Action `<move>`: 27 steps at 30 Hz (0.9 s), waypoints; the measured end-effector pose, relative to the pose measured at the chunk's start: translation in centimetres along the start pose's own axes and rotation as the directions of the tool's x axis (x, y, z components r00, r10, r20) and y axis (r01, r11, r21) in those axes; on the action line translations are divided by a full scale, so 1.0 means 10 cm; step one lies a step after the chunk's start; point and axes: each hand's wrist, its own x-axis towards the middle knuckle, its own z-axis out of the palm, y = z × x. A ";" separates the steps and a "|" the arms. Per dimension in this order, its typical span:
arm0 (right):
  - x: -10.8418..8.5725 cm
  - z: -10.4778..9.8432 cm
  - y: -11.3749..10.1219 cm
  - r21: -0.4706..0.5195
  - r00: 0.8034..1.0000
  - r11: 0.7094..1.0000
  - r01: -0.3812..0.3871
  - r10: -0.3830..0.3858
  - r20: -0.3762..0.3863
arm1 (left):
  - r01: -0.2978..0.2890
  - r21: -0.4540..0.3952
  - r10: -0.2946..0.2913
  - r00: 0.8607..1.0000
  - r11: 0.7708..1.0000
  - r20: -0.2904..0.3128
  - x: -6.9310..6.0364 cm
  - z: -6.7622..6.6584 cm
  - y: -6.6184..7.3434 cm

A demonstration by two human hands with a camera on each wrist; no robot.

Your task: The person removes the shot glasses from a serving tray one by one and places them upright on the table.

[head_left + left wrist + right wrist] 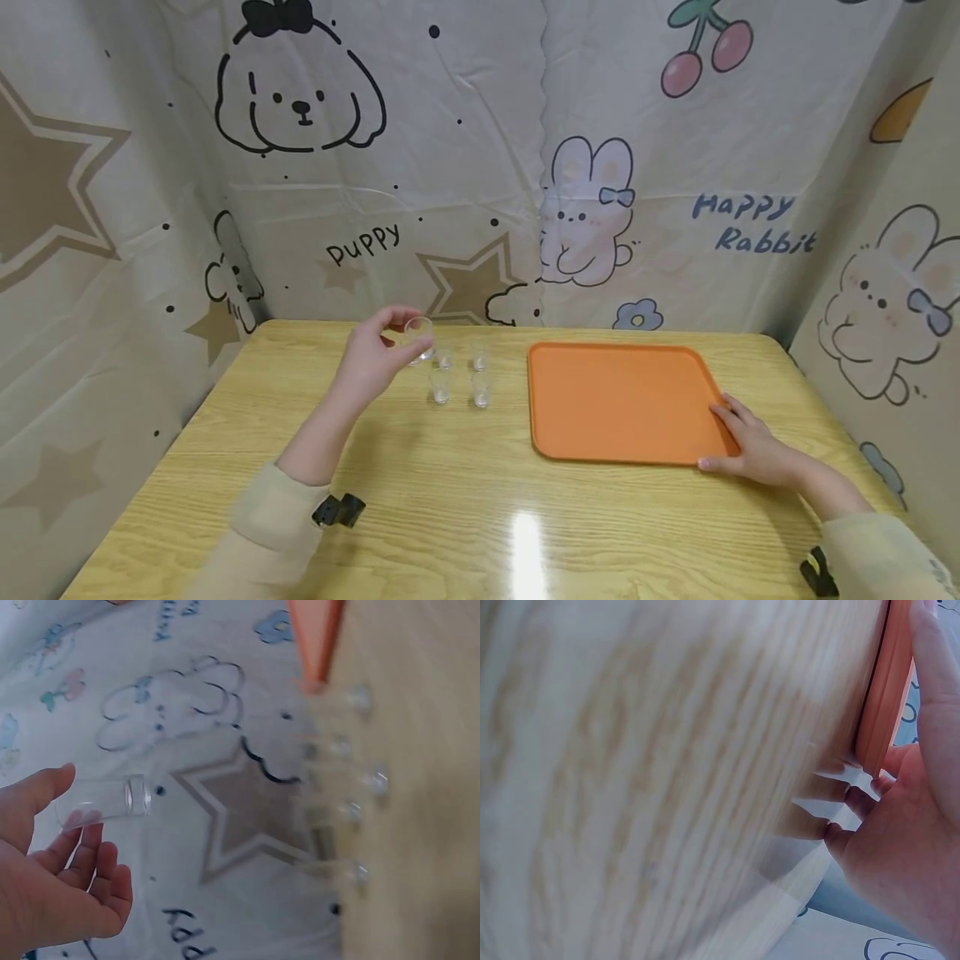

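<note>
My left hand (369,357) pinches a small clear shot glass (105,799) between thumb and fingertips, lifted off the table near its back edge. In the left wrist view the glass lies tilted on its side in that frame, with its thick base away from the palm. Several similar clear glasses (481,392) stand upright in a loose group just to the right of this hand. An orange rectangular tray (615,404) lies flat further right. My right hand (763,450) rests spread at the tray's near right corner, its fingers along the right rim and its thumb by the front edge.
The wood-grain table (450,508) ends at the back against a printed cloth curtain (450,150) with cartoon animals and stars. Cloth also hangs at the left and right sides. A bright light reflection (527,554) shows on the table's near part.
</note>
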 end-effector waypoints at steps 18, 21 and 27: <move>0.00 0.01 0.00 0.020 1.000 1.000 -0.009 0.009 0.004 | 0.188 0.140 -0.198 0.978 0.972 0.063 -0.04 0.13 -1.00; 0.00 0.01 0.00 0.023 1.000 1.000 -0.012 0.012 0.009 | 0.197 0.166 -0.217 0.970 0.966 0.107 -0.02 0.15 -1.03; 0.00 0.00 -0.01 0.006 1.000 1.000 -0.021 0.021 0.009 | 0.171 0.210 -0.207 0.965 0.963 0.161 0.00 0.19 -1.08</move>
